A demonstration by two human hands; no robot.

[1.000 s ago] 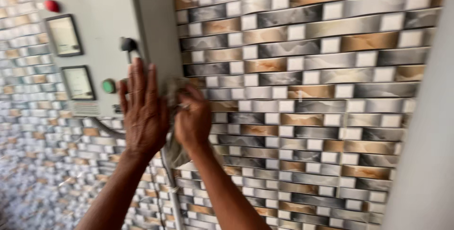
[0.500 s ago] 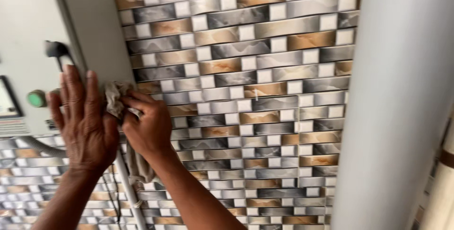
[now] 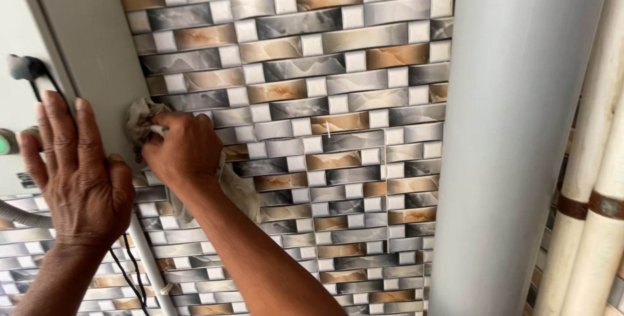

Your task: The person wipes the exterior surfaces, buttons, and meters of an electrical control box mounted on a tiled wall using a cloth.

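My right hand [image 3: 184, 148] grips a crumpled beige cloth [image 3: 139, 119] and presses it against the side of a grey metal control box [image 3: 84, 49] mounted on the tiled wall. More of the cloth hangs below my wrist. My left hand [image 3: 75, 173] lies flat, fingers apart, on the lower front corner of the box, just left of my right hand. A black key switch [image 3: 26, 67] and a green button [image 3: 6, 142] sit on the box front beside my left fingers.
The wall [image 3: 325, 114] is covered in grey, brown and white mosaic tiles. A thick grey pipe [image 3: 513, 140] runs upright at the right, with cream pipes [image 3: 595, 192] beyond it. A grey flexible conduit [image 3: 23, 215], a white conduit [image 3: 148, 261] and black wires [image 3: 127, 270] drop below the box.
The view has swung right and closer, so the box has slid to the left edge and the grey pipe fills the right. My right hand stays on the box side with the cloth.
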